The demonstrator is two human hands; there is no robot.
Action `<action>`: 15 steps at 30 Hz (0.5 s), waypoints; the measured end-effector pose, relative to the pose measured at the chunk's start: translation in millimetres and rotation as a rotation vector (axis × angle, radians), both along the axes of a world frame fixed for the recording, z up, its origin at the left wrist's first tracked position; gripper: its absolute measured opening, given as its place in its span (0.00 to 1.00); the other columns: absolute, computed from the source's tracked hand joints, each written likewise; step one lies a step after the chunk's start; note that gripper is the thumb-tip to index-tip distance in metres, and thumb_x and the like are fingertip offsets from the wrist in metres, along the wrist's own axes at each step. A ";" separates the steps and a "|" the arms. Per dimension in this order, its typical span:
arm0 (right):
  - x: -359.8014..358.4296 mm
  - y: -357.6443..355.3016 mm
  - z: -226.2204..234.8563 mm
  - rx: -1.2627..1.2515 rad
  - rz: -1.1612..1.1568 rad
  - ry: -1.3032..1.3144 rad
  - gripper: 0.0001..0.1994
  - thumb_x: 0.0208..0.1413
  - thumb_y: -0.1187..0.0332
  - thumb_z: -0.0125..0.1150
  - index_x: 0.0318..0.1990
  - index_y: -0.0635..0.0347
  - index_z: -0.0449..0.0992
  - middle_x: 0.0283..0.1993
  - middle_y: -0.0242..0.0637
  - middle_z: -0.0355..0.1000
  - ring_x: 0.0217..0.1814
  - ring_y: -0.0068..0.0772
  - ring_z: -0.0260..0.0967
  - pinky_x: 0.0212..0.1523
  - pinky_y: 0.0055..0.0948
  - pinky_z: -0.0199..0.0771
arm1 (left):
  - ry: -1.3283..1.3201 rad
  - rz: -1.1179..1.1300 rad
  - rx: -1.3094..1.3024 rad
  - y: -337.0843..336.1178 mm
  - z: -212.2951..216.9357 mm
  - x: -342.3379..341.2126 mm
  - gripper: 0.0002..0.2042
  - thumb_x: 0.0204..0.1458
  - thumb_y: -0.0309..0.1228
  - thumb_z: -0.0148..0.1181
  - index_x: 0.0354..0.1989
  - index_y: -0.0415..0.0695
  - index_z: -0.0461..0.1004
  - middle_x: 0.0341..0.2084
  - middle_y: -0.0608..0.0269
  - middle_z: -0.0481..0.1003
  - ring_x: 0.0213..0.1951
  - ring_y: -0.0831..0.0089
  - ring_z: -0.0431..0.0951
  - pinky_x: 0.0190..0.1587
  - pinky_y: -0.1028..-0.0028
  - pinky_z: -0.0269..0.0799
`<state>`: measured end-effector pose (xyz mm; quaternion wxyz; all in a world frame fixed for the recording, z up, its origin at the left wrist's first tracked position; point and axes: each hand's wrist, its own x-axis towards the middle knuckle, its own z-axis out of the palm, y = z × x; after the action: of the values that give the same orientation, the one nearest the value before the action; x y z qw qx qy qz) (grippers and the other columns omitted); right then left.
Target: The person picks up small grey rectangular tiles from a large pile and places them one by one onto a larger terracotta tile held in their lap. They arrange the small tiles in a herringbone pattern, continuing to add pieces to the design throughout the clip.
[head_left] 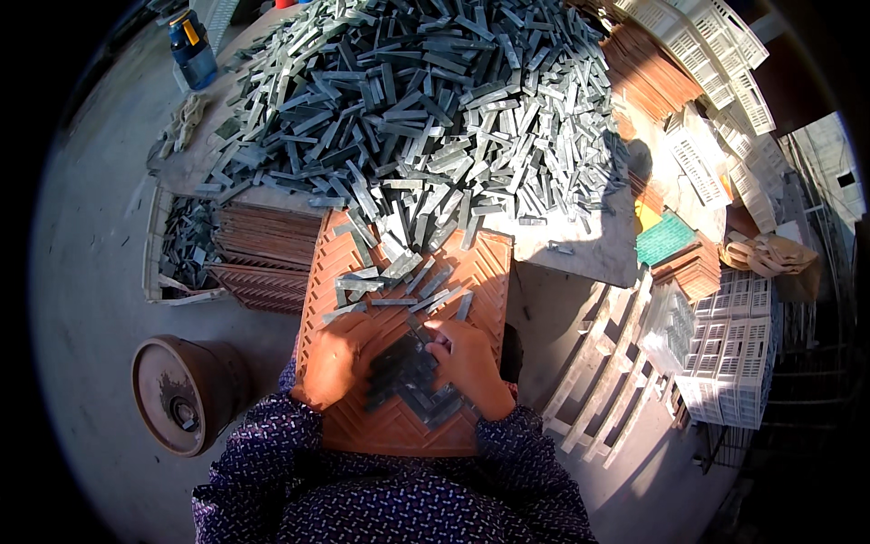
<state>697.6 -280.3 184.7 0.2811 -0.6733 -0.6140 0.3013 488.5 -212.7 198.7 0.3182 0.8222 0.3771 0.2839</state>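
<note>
An orange-brown tray (362, 433) with a moulded zigzag pattern lies in front of me, its far end against a large heap of grey strip tiles (426, 100). Dark grey strips (426, 399) are set in a herringbone in the tray's near middle part. Several loose strips (399, 272) are scattered over its far half. Above the set strips, my right hand (467, 363) pinches a small grey strip tile at thumb and fingertips. My left hand (337, 361) is curled over the tray's left side, with its fingertips mostly hidden; what it holds, if anything, does not show.
Left of the tray sit stacked brown trays (263, 245) and a crate of grey pieces (186, 240). A round brown drum (186, 394) stands on the floor. To the right are a wooden pallet (598, 372), white plastic crates (729, 358) and a green sheet (666, 238). A bottle (192, 54) stands far left.
</note>
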 end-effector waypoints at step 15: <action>32.5 34.5 23.7 0.251 0.007 -0.326 0.07 0.47 0.75 0.62 0.36 0.59 0.75 0.40 0.42 0.72 0.43 0.46 0.70 0.41 0.38 0.72 | 0.156 0.051 0.214 34.5 15.6 20.7 0.07 0.45 0.26 0.61 0.34 0.41 0.74 0.33 0.56 0.73 0.39 0.57 0.73 0.40 0.63 0.70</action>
<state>730.0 -245.9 208.4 0.2586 -0.6705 -0.6865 0.1106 509.2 -178.3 214.3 0.1913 0.8611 0.3890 0.2657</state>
